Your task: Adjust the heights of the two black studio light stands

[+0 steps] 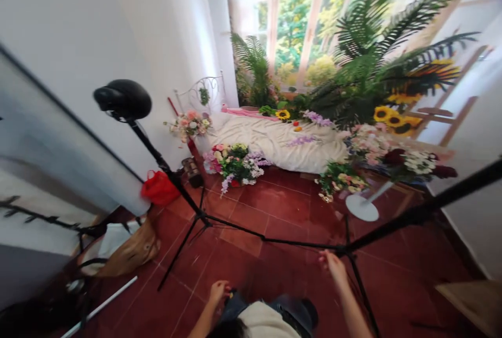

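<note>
My left hand [219,290] is low in the view, beside my jeans [235,306], with its fingers curled inward. A small dark spot with some yellow shows at its fingertips; I cannot make out what it is. Farther out to the right is my right hand [332,263], also with fingers bent in; what they hold, if anything, is hidden. It appears near the lower hub of a black light stand [415,212], but I cannot tell whether they touch. A second black stand [155,152], topped by a round black lamp head [123,98], stands at left.
Ahead lies a cream cloth [270,142] with flower bunches [235,163] around it. Palm leaves [368,61] rise before a window backdrop [298,24]. A red bag [159,187], a brown bag [137,249] and a white tube [105,304] are at left; a white round base [361,208] at right.
</note>
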Demonstrator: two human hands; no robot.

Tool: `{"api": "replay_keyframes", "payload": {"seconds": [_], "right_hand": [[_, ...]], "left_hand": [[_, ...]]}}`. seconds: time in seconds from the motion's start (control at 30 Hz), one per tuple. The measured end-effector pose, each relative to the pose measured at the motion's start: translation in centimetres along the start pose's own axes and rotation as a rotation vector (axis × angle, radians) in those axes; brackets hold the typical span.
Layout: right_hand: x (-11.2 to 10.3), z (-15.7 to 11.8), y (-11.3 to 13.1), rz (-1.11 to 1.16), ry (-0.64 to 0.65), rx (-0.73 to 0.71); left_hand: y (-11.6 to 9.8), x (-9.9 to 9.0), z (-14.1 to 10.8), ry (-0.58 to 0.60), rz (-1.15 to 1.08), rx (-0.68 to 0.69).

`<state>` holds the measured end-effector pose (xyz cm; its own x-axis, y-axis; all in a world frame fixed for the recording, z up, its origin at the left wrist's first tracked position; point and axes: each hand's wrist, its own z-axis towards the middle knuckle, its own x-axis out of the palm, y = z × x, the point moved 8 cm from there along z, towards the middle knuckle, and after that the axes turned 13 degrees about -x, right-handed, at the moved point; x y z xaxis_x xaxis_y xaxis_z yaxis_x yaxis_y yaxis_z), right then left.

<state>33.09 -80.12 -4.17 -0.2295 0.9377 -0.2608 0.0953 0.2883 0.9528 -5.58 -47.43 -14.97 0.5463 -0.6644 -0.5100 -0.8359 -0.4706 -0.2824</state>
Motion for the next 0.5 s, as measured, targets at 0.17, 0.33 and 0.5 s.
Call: {"api": "replay_keyframes", "payload": {"seconds": [0.17, 0.33, 0.5], "right_hand": [[22.6, -11.2, -0.5, 0.138, 0.391, 0.097], [35.8, -15.9, 2.8, 0.009, 0.824, -0.134], [42.1, -17.6, 4.3, -0.067, 0.943, -0.213]], "left_hand": [[3.3, -6.3, 4.9, 0.083, -0.096, 0.002], [8.8, -14.6, 9.0, 0.008, -0.164, -0.014], [17.9, -19.9, 10.4, -0.077, -0.157, -0.154]]}}
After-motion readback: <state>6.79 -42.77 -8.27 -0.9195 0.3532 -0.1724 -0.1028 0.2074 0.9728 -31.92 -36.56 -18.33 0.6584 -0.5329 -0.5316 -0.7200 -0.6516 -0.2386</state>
